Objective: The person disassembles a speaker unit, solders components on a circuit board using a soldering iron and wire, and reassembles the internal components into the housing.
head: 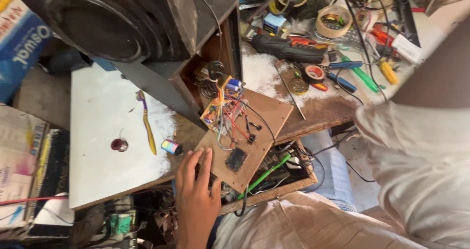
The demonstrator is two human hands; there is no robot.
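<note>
A black speaker cabinet [147, 28] fills the upper left, opened. Centre frame, a brown wooden panel [245, 136] carrying a wired circuit board [223, 107] lies tilted. The left hand [196, 190], fingers spread flat, steadies its lower edge. The right hand is unseen; only its sleeve shows.

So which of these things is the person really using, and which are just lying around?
In use:
left hand, fingers on the brown board
brown board
circuit board with coloured wires on it
open speaker box

Lying about:
toothbrush
tape rolls
green-handled screwdriver
small dark red spool
cardboard box
</note>
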